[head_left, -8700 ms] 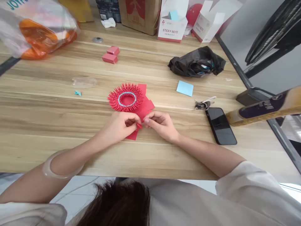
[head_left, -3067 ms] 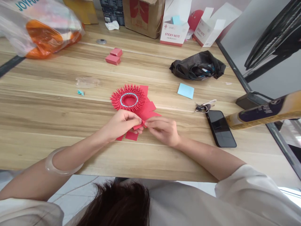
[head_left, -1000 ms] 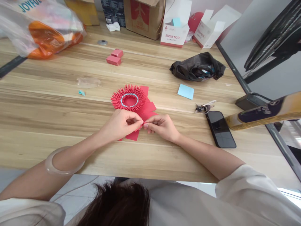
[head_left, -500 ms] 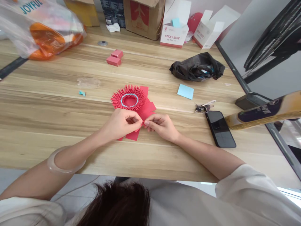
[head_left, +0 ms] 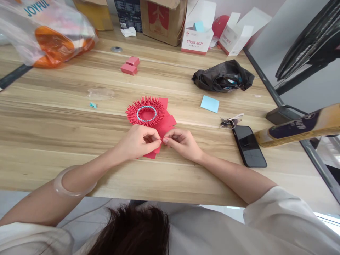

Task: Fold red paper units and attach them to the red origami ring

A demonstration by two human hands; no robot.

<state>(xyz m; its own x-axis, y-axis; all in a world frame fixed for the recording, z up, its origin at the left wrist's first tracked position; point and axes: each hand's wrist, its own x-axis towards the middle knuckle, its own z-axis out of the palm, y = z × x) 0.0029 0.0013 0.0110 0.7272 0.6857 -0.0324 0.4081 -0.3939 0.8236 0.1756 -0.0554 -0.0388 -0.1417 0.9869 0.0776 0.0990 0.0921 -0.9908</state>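
Note:
My left hand and my right hand meet fingertip to fingertip, pinching a small piece of red paper between them. Most of that piece is hidden by my fingers. Just beyond my left hand lies a spiky ring of folded red paper with a light blue inner row. Red paper sheets are spread beside the ring and beneath my hands.
On the wooden table are a black phone, keys, a long yellow package, a blue note pad and a black plastic bag. Two red paper blocks, a plastic bag and boxes stand farther back.
The fingertips of both hands have shifted slightly, still pinching the red paper. My left hand now covers a little more of the lower red sheets.

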